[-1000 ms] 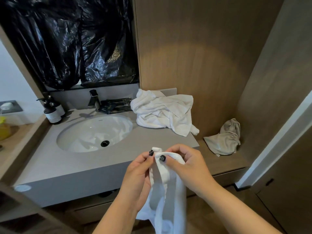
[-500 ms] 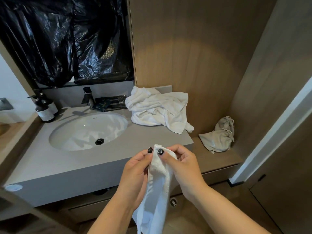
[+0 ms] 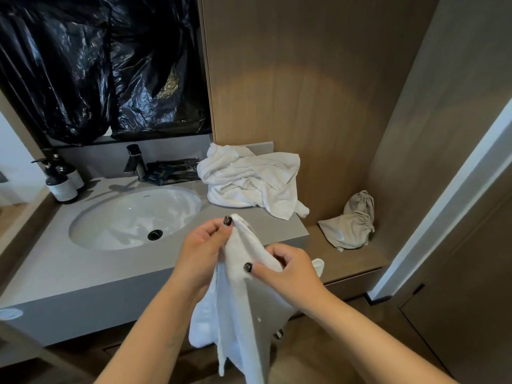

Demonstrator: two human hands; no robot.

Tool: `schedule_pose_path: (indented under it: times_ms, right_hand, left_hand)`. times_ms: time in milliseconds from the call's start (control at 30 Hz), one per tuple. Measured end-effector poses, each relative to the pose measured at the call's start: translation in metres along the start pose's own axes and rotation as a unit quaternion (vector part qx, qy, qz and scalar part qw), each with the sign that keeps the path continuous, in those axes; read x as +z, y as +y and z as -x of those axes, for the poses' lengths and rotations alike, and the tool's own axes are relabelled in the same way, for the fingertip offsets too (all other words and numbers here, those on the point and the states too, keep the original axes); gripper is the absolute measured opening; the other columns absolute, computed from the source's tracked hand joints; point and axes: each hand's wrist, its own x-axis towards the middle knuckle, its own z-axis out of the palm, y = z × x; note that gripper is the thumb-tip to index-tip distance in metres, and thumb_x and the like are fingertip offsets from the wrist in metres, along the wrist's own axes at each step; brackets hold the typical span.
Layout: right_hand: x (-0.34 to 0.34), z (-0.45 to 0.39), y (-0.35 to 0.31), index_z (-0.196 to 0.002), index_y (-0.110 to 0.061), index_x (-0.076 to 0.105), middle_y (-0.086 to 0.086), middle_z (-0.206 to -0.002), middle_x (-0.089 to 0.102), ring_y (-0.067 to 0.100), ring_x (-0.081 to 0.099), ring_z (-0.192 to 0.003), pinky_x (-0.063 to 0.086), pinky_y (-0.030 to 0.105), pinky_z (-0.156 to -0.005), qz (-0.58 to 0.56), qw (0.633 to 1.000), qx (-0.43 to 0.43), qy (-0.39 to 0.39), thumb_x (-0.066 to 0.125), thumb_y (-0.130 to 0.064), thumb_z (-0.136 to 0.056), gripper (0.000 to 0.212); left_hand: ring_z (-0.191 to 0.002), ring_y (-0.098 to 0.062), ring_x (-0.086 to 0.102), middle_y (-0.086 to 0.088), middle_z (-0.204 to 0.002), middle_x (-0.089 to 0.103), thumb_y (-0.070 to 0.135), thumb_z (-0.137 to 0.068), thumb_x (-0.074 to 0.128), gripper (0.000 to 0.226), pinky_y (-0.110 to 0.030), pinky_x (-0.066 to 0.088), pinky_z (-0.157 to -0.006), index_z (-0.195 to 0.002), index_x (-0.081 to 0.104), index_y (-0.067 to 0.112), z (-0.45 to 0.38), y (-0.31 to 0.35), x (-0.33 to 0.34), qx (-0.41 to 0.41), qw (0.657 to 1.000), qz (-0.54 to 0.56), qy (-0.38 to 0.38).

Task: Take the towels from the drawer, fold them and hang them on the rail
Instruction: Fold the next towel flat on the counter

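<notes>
A white towel (image 3: 243, 295) was pinched by the left hand (image 3: 203, 256) and right hand (image 3: 288, 268) before the sink counter (image 3: 83, 273). More towels (image 3: 249, 181) were left unfolded there. No rail was seen.

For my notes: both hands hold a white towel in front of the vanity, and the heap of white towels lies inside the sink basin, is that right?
Not quite. In the head view the heap of white towels lies on the countertop right of the sink basin. Both hands do hold the white towel.
</notes>
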Motion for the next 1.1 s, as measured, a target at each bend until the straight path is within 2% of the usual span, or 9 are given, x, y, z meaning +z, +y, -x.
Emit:
schedule_pose_path:
  times_ms: [233,367,500,567,633,767,867,1000,1100]
  right_hand:
    - [-0.033,-0.019,0.025,-0.077,-0.016,0.069,-0.002,-0.072,0.066,0.010,0.055,-0.064,0.038,0.026,-0.058,0.152,0.984,0.007,-0.088,0.075,-0.051,-0.076,0.035]
    - [-0.056,-0.019,0.039,-0.068,-0.016,0.058,-0.007,-0.060,0.047,0.007,0.039,-0.054,0.025,0.021,-0.051,0.246,0.957,0.041,-0.149,0.072,-0.054,-0.077,0.041]
    - [-0.076,-0.024,0.038,-0.084,-0.031,0.057,-0.011,-0.072,0.055,0.008,0.050,-0.063,0.034,0.022,-0.053,0.351,0.927,0.037,-0.125,0.068,-0.051,-0.084,0.023]
    - [-0.084,-0.027,0.030,-0.111,-0.031,0.049,-0.008,-0.089,0.063,0.011,0.058,-0.073,0.044,0.024,-0.057,0.412,0.906,0.006,-0.098,0.062,-0.047,-0.090,0.029]
    - [-0.093,-0.031,0.022,-0.122,-0.025,0.038,-0.010,-0.083,0.057,0.007,0.052,-0.064,0.035,0.017,-0.050,0.456,0.887,-0.029,-0.064,0.054,-0.043,-0.097,0.035]
    - [-0.117,-0.044,0.003,-0.117,-0.018,0.042,-0.001,-0.089,0.067,0.023,0.059,-0.072,0.029,0.027,-0.057,0.550,0.828,-0.104,-0.022,0.040,-0.034,-0.103,0.021]
    - [-0.130,-0.053,-0.006,-0.109,-0.014,0.051,0.003,-0.102,0.066,0.028,0.061,-0.085,0.036,0.034,-0.070,0.569,0.809,-0.146,0.018,0.043,-0.028,-0.103,0.017]
    - [-0.143,-0.057,-0.006,-0.091,-0.007,0.068,0.013,-0.104,0.063,0.034,0.060,-0.083,0.042,0.037,-0.067,0.622,0.765,-0.166,0.013,0.057,-0.019,-0.096,0.017]
    - [-0.148,-0.057,-0.004,-0.079,-0.005,0.066,0.013,-0.098,0.056,0.033,0.051,-0.071,0.037,0.035,-0.057,0.619,0.775,-0.127,0.019,0.065,-0.015,-0.089,0.014]
  left_hand:
    - [-0.070,-0.012,0.068,-0.002,-0.074,0.071,0.014,-0.100,0.052,0.018,-0.026,0.058,-0.063,-0.089,0.065,0.009,-0.043,0.045,-0.003,0.037,0.988,0.131,0.074]
    - [-0.071,-0.014,0.068,-0.002,-0.078,0.068,0.023,-0.097,0.058,0.017,-0.030,0.060,-0.068,-0.087,0.067,0.014,-0.068,0.075,-0.027,0.063,0.977,0.152,0.138]
    - [-0.054,-0.005,0.058,0.011,-0.053,0.057,0.016,-0.093,0.057,0.044,-0.020,0.049,-0.051,-0.049,0.062,0.024,-0.079,0.084,-0.046,0.096,0.981,0.077,0.152]
    - [-0.053,-0.004,0.056,0.011,-0.053,0.057,0.016,-0.091,0.060,0.046,-0.022,0.047,-0.053,-0.046,0.061,0.023,-0.083,0.082,-0.054,0.095,0.981,0.054,0.161]
    - [-0.061,-0.010,0.055,0.006,-0.061,0.058,0.018,-0.090,0.063,0.037,-0.029,0.047,-0.063,-0.053,0.063,0.022,-0.087,0.079,-0.062,0.094,0.980,0.047,0.171]
    - [-0.064,-0.013,0.049,0.007,-0.064,0.058,0.019,-0.092,0.061,0.032,-0.029,0.042,-0.061,-0.062,0.070,0.026,-0.091,0.063,-0.075,0.110,0.973,-0.026,0.200]
    - [-0.068,-0.007,0.059,0.012,-0.072,0.066,0.013,-0.095,0.061,0.015,-0.024,0.048,-0.062,-0.096,0.066,0.027,-0.088,0.052,-0.079,0.171,0.950,-0.096,0.244]
    - [-0.072,0.004,0.055,0.007,-0.088,0.061,0.006,-0.097,0.053,0.029,-0.019,0.045,-0.068,-0.103,0.060,0.033,-0.079,0.044,-0.083,0.267,0.915,-0.260,0.152]
    - [-0.088,0.008,0.054,0.010,-0.099,0.060,0.001,-0.097,0.049,0.032,-0.009,0.041,-0.072,-0.103,0.063,0.030,-0.075,0.042,-0.082,0.288,0.875,-0.374,0.104]
